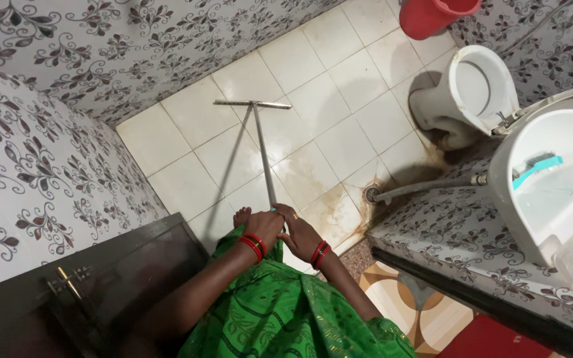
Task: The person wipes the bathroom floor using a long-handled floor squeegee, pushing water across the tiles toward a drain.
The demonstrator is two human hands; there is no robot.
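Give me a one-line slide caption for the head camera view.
Both hands, left and right, grip a floor wiper on wet bathroom tiles beside a toilet.

No packages, labels, signs or screens here.

A: Open floor?
B: White floor tiles (pixel 313 86), bare around the floor wiper (pixel 260 132); its crossbar lies well apart from both walls.

A: Left side?
B: Patterned wall (pixel 41 166), and a dark door (pixel 121 278) just beside the left hand (pixel 263 225).

A: Right side?
B: Toilet bowl (pixel 475 93), drain pipe (pixel 426 187), washbasin (pixel 545 179) overhanging a tiled ledge (pixel 445 232); red bucket (pixel 432 14) in the far corner.
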